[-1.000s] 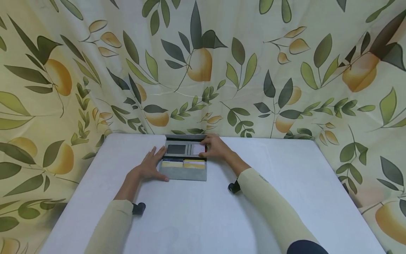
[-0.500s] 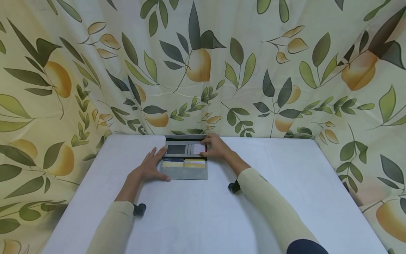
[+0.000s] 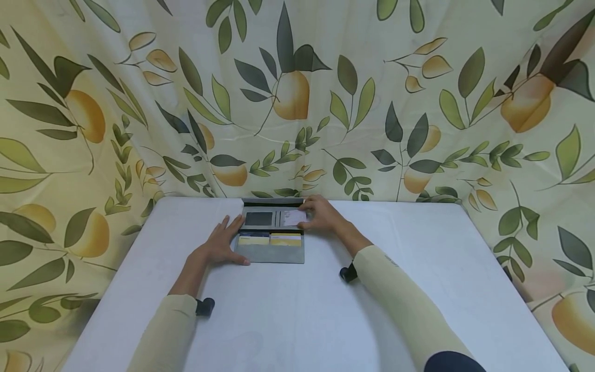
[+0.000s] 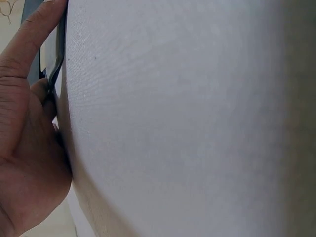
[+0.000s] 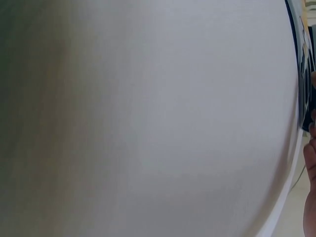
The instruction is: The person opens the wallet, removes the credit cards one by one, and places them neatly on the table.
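Table (image 5: 148, 118) fills wrist views; wallet (image 3: 271, 232) barely visible.

Both arms were stretched forward, each covered by a pale sleeve to the wrist, with a small black camera mount strapped under each wrist. The left hand (image 3: 218, 247) was laid flat, palm down, fingers straight and spread toward 1 o'clock, the thumb extended toward 3 o'clock. In the left wrist view the left hand (image 4: 24, 128) was seen at the frame's 9 o'clock edge. The right hand (image 3: 321, 216) was held palm down, fingers pointed toward 9 o'clock and slightly bent; its grip could not be made out.
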`<state>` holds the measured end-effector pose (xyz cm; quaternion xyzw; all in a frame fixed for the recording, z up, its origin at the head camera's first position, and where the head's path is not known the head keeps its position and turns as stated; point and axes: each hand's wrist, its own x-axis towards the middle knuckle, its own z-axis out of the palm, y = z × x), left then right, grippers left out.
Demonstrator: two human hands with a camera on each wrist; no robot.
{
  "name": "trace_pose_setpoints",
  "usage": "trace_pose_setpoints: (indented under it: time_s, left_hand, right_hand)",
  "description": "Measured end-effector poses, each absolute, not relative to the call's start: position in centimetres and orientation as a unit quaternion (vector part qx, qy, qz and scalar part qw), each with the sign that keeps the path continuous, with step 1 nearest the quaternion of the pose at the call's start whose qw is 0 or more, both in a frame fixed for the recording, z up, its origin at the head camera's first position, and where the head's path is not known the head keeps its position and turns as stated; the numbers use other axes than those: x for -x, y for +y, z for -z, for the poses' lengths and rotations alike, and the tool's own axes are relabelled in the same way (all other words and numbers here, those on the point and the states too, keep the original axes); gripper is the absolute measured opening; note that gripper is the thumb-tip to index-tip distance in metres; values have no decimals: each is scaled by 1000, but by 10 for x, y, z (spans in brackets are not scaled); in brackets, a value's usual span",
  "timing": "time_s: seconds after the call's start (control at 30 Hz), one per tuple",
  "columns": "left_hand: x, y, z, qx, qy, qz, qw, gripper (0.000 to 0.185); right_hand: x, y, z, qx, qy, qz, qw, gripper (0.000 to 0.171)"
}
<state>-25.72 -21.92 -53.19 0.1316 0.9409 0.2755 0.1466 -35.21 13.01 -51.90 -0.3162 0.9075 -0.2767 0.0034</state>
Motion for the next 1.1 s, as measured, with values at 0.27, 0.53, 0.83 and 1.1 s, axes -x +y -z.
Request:
trace_pose_setpoints:
  time_s: [0.27,0.53,0.83,1.1]
  left_hand:
    - [258,-218,533,-137,940,-278,146,136]
    - [259,-220,533,-141,938,-281,146,136]
    - [264,-223,546,-134,941,-272,152,140]
    - [267,-224,552,-134,938,-287,145,141]
  right_hand:
    - [355,141,521,340,898,280,-21,44]
    - [358,150,519,325,907,267,-13,45]
    - [358,176,516,270,925,267,4,47]
    - [360,189,517,259,927,272,1,47]
